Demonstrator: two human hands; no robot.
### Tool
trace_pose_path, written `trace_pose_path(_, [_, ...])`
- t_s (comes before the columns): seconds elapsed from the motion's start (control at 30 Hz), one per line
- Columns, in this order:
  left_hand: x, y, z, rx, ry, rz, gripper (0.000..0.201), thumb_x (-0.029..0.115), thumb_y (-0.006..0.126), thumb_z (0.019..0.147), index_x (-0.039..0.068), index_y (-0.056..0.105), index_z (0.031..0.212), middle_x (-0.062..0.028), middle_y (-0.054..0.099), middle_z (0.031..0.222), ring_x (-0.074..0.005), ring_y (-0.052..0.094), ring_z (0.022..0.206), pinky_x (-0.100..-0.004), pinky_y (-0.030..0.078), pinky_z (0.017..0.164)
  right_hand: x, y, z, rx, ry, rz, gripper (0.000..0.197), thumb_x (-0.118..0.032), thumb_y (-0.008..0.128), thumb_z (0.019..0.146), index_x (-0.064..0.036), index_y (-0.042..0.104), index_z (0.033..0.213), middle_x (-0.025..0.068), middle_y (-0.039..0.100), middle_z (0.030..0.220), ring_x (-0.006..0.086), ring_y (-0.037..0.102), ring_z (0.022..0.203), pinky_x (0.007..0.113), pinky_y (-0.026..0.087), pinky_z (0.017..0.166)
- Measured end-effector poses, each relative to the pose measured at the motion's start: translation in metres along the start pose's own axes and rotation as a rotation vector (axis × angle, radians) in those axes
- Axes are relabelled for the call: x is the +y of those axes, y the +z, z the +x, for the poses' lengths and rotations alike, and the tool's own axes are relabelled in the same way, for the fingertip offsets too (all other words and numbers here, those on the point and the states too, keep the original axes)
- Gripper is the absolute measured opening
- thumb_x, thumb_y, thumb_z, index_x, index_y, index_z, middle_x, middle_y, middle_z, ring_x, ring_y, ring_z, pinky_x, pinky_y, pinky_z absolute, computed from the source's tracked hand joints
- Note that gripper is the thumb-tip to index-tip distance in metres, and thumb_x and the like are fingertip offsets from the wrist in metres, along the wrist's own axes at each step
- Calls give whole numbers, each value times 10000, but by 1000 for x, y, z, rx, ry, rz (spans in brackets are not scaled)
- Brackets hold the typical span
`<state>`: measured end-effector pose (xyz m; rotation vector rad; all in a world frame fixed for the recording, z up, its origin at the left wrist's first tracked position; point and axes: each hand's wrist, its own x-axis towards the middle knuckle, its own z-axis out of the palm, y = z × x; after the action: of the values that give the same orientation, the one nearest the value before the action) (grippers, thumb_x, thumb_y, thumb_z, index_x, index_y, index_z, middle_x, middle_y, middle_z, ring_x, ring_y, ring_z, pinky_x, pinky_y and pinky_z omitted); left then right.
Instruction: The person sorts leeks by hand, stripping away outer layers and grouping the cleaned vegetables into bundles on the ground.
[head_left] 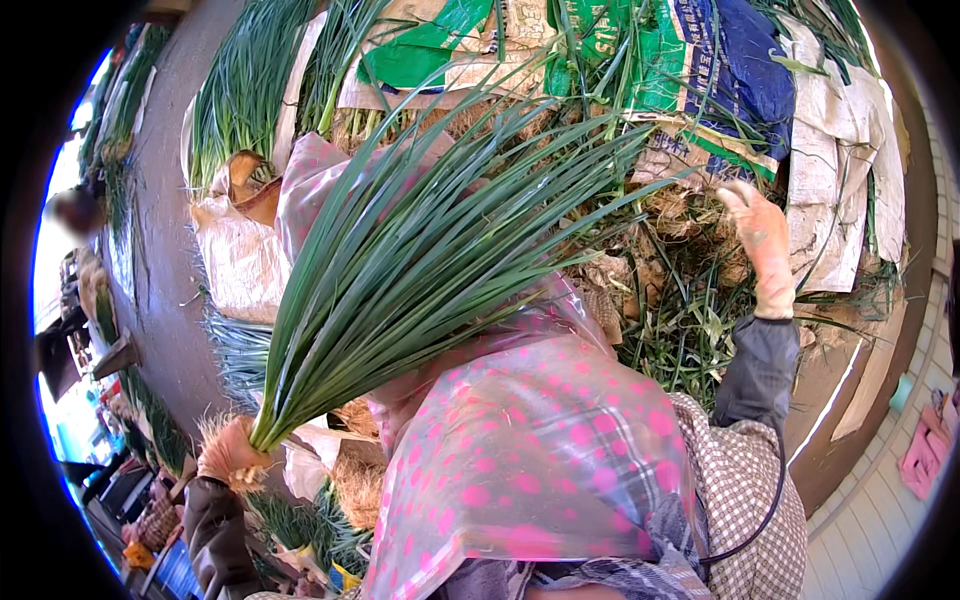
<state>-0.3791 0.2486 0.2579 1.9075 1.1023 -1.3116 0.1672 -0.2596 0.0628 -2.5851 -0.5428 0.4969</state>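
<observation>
- Bunch of long green leafy stalks [430,250], one; slanting across the front of the body, root end low at left, leaf tips fanned toward upper right.
- Left hand [230,452], one; fingers closed around the root end, pale root hairs poking out beside the grip.
- Right hand [766,240], one; raised at right, fingers loosely bent and apart, nothing seen between them, near the outermost leaf tips.
- Clear pink-dotted apron [530,440], one; beneath the lower leaves.
- Heap of loose leaves and roots [680,330]; below the right hand.
- Blue sack [740,70], one; beyond the heap.
- Possible fault: stalks slipping out or splaying, from one-handed hold at the narrow end with the leaf length unsupported.
- Possible fault: leaf tips bent or creased, from dragging over the heap or sacking.
- Possible fault: snagging of the thin dark cord [778,490] beside the right sleeve, from a wide sweep of that arm.
</observation>
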Motion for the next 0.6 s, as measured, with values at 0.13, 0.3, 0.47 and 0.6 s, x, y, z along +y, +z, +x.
trace_pose_path(0.13, [-4, -7, 11, -5, 50, -60, 282, 167, 762, 533, 19, 660, 751, -33, 618, 627, -117, 544, 577, -316, 466, 566, -148, 25, -6, 15, -713, -129, 335, -383, 675, 785, -139, 656, 1014, 68, 650, 725, 251, 628, 659, 372, 485, 620])
trace_pose_path(0.3, [-6, -4, -21, 291, -63, 385, 213, 204, 756, 589, 55, 644, 691, -50, 606, 629, -215, 565, 558, -364, 458, 532, -234, 125, 26, -155, -1251, 36, 113, -235, 627, 810, -141, 680, 844, 71, 634, 738, 265, 620, 704, 367, 464, 657])
trace_pose_path(0.47, [-44, -41, -57, 910, 160, 344, 260, 128, 669, 663, 38, 611, 899, -123, 590, 774, -320, 581, 718, -391, 461, 611, -222, 43, 79, -124, -664, 340, 229, -186, 534, 892, -1, 650, 963, 84, 650, 876, 168, 612, 805, 285, 487, 735])
trace_pose_path(0.6, [-81, -57, -144, 865, -55, 17, 333, 102, 681, 646, -15, 613, 950, -101, 656, 830, -193, 595, 720, -312, 470, 670, -60, 14, 153, 86, -580, 187, 284, -241, 498, 954, -4, 654, 968, -32, 549, 765, 80, 468, 662, 240, 370, 585])
